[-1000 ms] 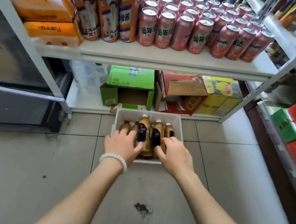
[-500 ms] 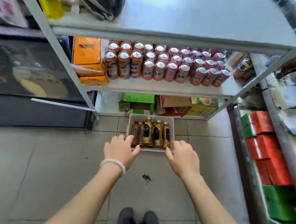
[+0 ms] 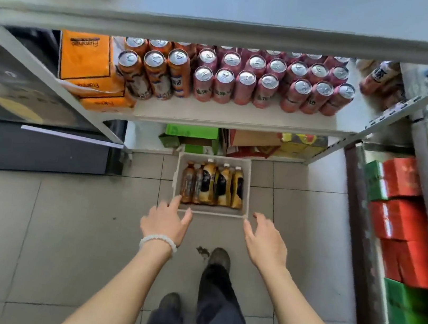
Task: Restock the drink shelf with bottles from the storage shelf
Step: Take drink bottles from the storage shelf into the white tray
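Observation:
A white plastic bin (image 3: pixel 247 189) stands on the tiled floor in front of the shelf unit. Inside it lie several brown and yellow drink bottles (image 3: pixel 213 185) with white caps, side by side. My left hand (image 3: pixel 166 222), with a white bead bracelet at the wrist, hovers at the bin's near left corner, fingers spread, fingertips close to the rim. Just off the near right corner is my right hand (image 3: pixel 264 241), also spread, holding nothing. Above, a grey metal shelf (image 3: pixel 231 114) carries rows of pink cans (image 3: pixel 269 84) and orange cans (image 3: pixel 154 69).
Orange packs (image 3: pixel 88 65) sit at the shelf's left end. Green, red and yellow cartons (image 3: pixel 238 140) fill the bottom level behind the bin. Red and green boxes (image 3: pixel 402 231) line a rack on the right. A dark cabinet (image 3: pixel 29 145) stands left. My feet (image 3: pixel 217 259) are below the hands.
The view has risen and pulled back from the bin. Both hands have come off the bottles and now hover open at the bin's near edge. The bin stays on the floor.

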### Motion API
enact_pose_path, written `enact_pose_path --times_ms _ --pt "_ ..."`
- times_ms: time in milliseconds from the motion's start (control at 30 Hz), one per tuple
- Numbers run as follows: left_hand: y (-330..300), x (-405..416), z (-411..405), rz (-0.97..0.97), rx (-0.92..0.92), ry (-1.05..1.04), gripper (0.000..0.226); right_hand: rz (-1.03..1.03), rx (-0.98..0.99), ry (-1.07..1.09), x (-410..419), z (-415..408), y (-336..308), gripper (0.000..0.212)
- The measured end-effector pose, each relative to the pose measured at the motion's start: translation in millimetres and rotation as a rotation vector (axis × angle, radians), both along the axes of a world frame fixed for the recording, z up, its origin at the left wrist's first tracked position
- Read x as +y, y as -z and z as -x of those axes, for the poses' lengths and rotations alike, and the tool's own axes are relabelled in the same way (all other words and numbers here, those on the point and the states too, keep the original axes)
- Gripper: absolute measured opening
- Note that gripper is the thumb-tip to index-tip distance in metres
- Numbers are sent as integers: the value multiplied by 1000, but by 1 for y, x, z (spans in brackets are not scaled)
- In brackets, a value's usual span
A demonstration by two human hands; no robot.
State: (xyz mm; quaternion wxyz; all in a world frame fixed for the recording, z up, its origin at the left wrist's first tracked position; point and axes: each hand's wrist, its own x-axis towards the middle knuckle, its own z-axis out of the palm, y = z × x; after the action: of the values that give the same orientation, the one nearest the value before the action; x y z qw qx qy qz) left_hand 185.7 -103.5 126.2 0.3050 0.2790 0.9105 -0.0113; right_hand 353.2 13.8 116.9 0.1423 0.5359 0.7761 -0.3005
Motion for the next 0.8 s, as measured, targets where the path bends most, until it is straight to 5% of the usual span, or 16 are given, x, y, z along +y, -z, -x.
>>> enact_pose_path --times_ms 433,600,800 --pt "273 53 77 40 -67 -252 51 113 -16 103 81 52 270 43" --pt "394 60 103 -155 -53 -476 58 -66 -1 223 106 59 393 46" --pt "504 55 122 -138 -72 -614 70 -135 -20 353 134 67 492 60"
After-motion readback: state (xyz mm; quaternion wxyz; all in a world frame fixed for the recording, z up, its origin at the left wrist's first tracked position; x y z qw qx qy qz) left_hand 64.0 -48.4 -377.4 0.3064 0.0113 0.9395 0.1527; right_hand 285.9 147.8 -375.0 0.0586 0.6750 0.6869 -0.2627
